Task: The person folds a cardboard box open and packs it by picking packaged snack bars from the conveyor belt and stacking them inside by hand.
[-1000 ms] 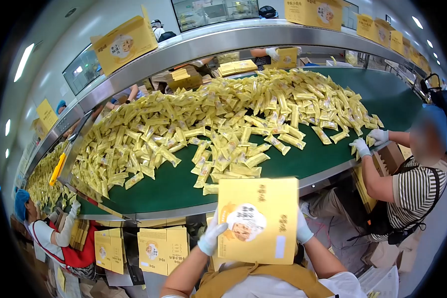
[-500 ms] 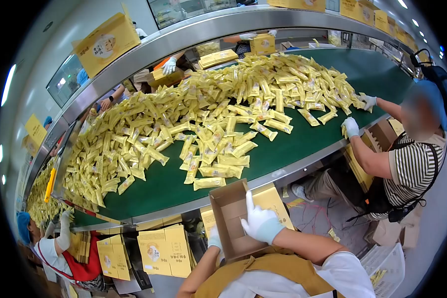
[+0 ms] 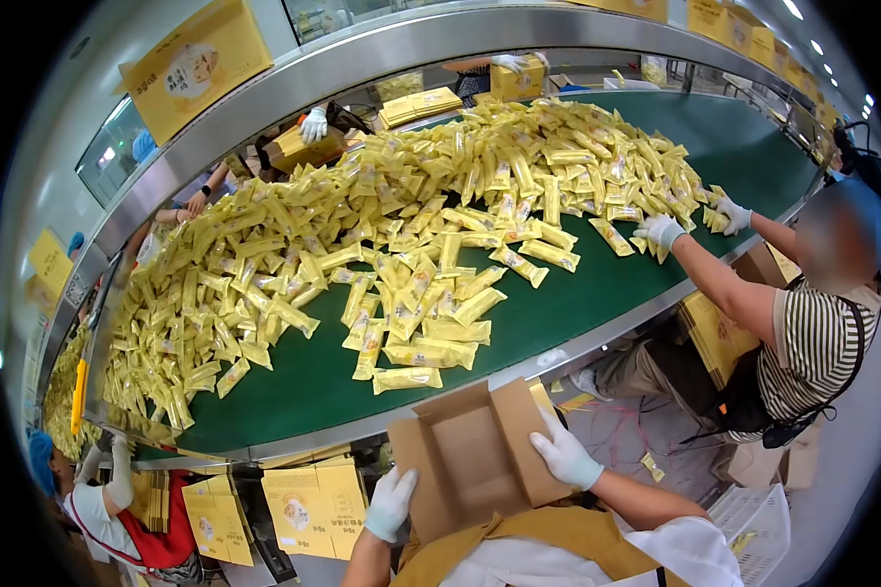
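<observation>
An open cardboard box (image 3: 472, 460), plain brown inside and with nothing in it, is held between my gloved hands. My left hand (image 3: 392, 501) grips its left flap, fingers on the edge. At the right flap, my right hand (image 3: 566, 455) holds the edge with its thumb on the inner side. Just beyond the box, yellow wrapped packets (image 3: 426, 352) lie in a large heap on the green conveyor belt (image 3: 529, 338).
Flat yellow cartons (image 3: 313, 507) hang below the belt at left. A co-worker in a striped shirt (image 3: 820, 328) reaches onto the belt at right; another in a red apron (image 3: 157, 533) stands far left. A white basket (image 3: 754, 528) is at lower right.
The printed yellow carton in my hands has been turned and opened, its brown inside now showing. My right hand has moved from inside the box to its right flap. The right co-worker's hand reaches farther onto the belt.
</observation>
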`<state>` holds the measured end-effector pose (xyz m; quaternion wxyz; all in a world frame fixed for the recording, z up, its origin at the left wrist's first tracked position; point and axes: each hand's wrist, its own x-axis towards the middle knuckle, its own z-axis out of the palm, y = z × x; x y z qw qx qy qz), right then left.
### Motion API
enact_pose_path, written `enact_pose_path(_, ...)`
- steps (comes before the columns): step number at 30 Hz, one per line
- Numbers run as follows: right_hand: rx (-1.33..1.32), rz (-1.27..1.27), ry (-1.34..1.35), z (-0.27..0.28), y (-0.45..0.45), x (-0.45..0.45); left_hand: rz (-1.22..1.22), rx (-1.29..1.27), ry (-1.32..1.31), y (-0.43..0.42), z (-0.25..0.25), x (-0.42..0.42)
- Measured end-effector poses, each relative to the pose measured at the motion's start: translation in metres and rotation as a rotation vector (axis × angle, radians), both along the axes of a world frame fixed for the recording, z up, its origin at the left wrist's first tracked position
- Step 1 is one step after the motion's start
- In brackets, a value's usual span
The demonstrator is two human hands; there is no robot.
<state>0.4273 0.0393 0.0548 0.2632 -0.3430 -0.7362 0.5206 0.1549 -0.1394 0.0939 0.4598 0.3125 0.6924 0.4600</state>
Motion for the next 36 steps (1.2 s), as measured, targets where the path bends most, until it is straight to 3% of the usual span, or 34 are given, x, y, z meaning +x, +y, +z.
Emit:
enact_pose_path(2,-0.052,0.000,0.127,-0.039,0.003,0.000,0.168,0.058,-0.273,-0.009,-0.010,0.004)
enact_pose_path(3,-0.069,-0.040,-0.023,-0.051,-0.002,0.000,0.199,0.123,-0.277,-0.017,-0.035,0.005)
enact_pose_path(5,-0.097,-0.104,-0.322,-0.061,-0.014,-0.011,0.258,0.173,-0.113,-0.010,-0.087,0.014)
enact_pose_path(8,0.175,-0.058,-0.192,-0.076,-0.020,-0.038,0.335,0.239,0.150,0.010,-0.159,0.037)
enact_pose_path(10,0.349,-0.066,-0.284,-0.048,0.015,-0.049,0.290,0.282,0.513,0.018,-0.152,0.030)
enact_pose_path(12,0.582,-0.124,-0.275,-0.023,0.061,-0.062,0.141,0.298,1.052,0.041,-0.085,-0.006)
enact_pose_path(14,0.787,-0.188,-0.181,0.001,0.106,-0.080,0.066,0.382,1.114,0.075,-0.049,-0.042)
enact_pose_path(16,0.794,-0.155,-0.194,0.012,0.149,-0.104,-0.044,0.474,1.127,0.112,-0.034,-0.069)
enact_pose_path(18,0.794,-0.081,-0.327,0.005,0.187,-0.129,-0.257,0.367,1.132,0.149,-0.027,-0.083)
enact_pose_path(23,0.678,0.024,-0.629,-0.002,0.251,-0.196,-0.397,0.068,1.313,0.208,-0.021,-0.073)
enact_pose_path(26,0.591,0.048,-0.711,0.003,0.252,-0.217,-0.337,0.037,1.318,0.220,-0.032,-0.079)
enact_pose_path(32,0.581,-0.148,-0.679,-0.011,0.232,-0.196,-0.309,0.094,1.297,0.215,-0.052,-0.104)
enact_pose_path(36,0.713,-0.223,-0.657,-0.017,0.210,-0.172,-0.261,0.172,1.328,0.200,-0.064,-0.107)
